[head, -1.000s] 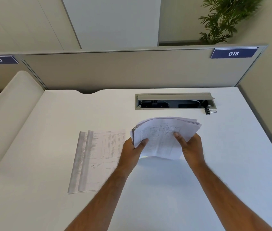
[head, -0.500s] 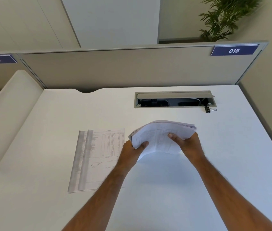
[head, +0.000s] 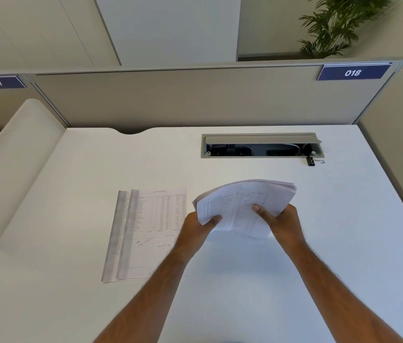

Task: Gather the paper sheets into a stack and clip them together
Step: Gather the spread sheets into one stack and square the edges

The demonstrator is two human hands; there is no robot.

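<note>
Left hand: the left hand is gripping the near left edge of the bundle of sheets, thumb lying on the top page and the other fingers hidden beneath it.
Right hand: the right hand is gripping the near right part of the same bundle, thumb pressing on the printed top page and fingers curling under.
Bundle of sheets: it is being held between both hands over the middle of the white desk, its far edges fanning out unevenly.
Loose sheets: a few printed pages are lying flat on the desk just to the left of the left hand, overlapping one another with their left edges offset.
Binder clip: a small black binder clip is sitting on the desk by the right end of the cable tray, well apart from the bundle.
Surroundings: a grey partition is standing behind the desk, bearing a blue label reading 018.
</note>
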